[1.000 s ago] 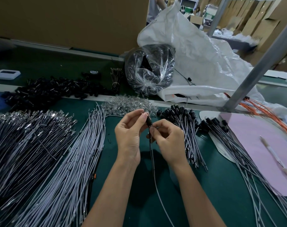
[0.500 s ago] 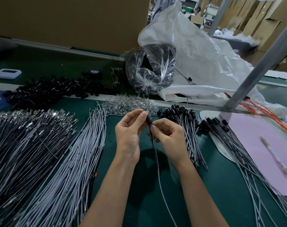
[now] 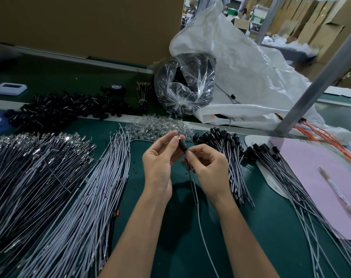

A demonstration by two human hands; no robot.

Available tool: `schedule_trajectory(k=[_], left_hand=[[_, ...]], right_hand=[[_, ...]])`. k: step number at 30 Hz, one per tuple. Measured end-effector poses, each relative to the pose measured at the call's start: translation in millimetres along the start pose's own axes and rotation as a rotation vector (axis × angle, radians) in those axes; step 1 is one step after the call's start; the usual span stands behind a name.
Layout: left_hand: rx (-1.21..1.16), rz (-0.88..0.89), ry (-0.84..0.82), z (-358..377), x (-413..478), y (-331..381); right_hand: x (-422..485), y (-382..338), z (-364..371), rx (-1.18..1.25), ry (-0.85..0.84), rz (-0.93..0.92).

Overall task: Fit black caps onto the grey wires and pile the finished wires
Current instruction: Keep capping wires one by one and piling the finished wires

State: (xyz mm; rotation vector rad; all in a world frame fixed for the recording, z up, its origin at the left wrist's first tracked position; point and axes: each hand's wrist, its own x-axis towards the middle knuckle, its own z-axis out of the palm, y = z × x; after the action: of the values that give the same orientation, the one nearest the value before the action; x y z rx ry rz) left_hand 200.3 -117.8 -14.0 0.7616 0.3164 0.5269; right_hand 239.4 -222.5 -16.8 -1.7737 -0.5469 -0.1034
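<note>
Both hands work close together above the green table [image 3: 170,247]. My left hand [image 3: 160,163] pinches the upper end of a black cap [image 3: 182,146] between thumb and fingers. My right hand [image 3: 206,167] pinches the grey wire [image 3: 202,227] just below the cap; the wire hangs down towards me. Uncapped grey wires [image 3: 74,207] lie in big bundles at the left. Capped wires [image 3: 230,157] are piled to the right of my hands. Loose black caps [image 3: 56,111] lie heaped at the back left.
A heap of small clear parts [image 3: 154,127] lies just beyond my hands. Behind it stand a clear bag of black parts [image 3: 184,85] and a white sack [image 3: 251,77]. A pink sheet [image 3: 321,177] with a pen [image 3: 335,189] and orange wires [image 3: 331,137] are at the right.
The black cap has tilted, with its top leaning left. My hands have stayed in the same spot.
</note>
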Motion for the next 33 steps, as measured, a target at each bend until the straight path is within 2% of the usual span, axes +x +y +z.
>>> schedule_trajectory(k=[10, 21, 33], left_hand=[[0.021, -0.011, -0.012, -0.4, -1.6, 0.9], [0.169, 0.108, 0.077, 2.0, -2.6, -0.3], [0.171, 0.073, 0.083, -0.5, 0.5, -0.2]], right_hand=[[-0.9, -2.3, -0.6, -0.026, 0.012, -0.021], [-1.7, -1.9, 0.0, -0.070, -0.002, -0.028], [-0.7, -1.6, 1.2, -0.091, 0.026, -0.051]])
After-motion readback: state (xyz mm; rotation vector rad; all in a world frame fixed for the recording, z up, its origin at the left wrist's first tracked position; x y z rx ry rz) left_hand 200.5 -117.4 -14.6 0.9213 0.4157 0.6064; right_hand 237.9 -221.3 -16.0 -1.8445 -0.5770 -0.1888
